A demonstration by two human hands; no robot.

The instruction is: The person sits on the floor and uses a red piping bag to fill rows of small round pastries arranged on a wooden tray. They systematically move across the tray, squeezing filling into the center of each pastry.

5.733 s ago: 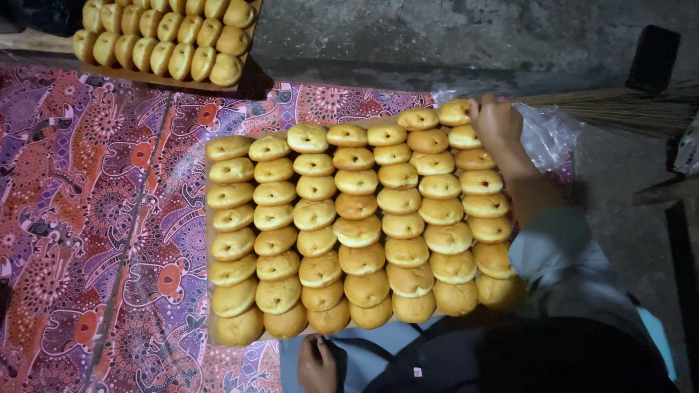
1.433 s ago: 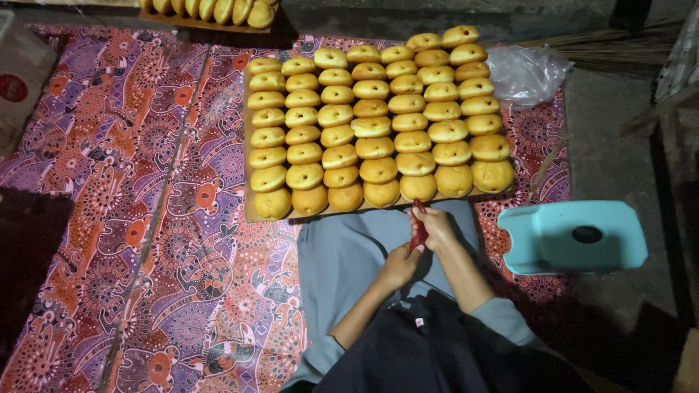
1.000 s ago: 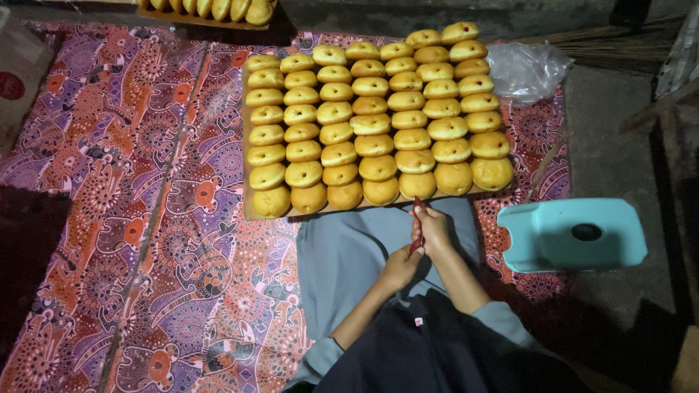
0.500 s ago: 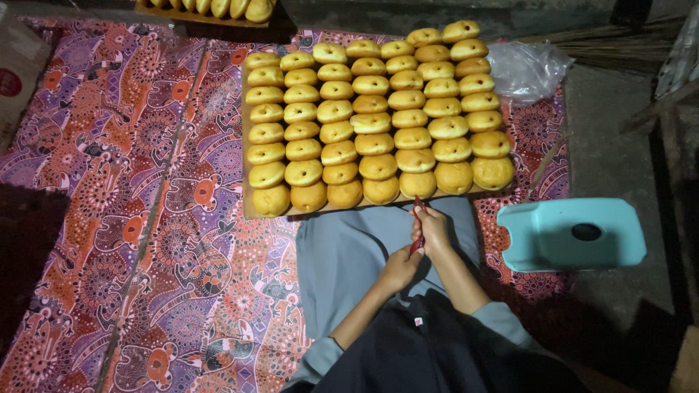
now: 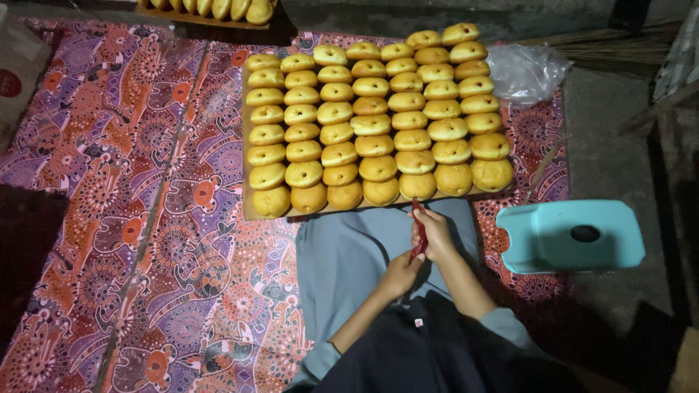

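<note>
Both my hands meet over my lap, just below the near edge of a wooden board (image 5: 248, 211) packed with several rows of round golden buns (image 5: 375, 145). My right hand (image 5: 435, 234) grips the upper part of a thin red tool (image 5: 418, 231) that stands nearly upright. My left hand (image 5: 400, 275) is closed around its lower end. The tool's tip is close to the board's front edge, apart from the buns.
A patterned purple and orange cloth (image 5: 131, 218) covers the floor. A turquoise plastic stool (image 5: 571, 235) stands at right. A crumpled clear plastic bag (image 5: 526, 71) lies by the board's far right corner. Another board of buns (image 5: 218, 9) sits at top; a box (image 5: 16, 80) at far left.
Earlier my right hand reached to the board's far right corner. Over the last second both hands have stayed together on the red tool with only slight shifts.
</note>
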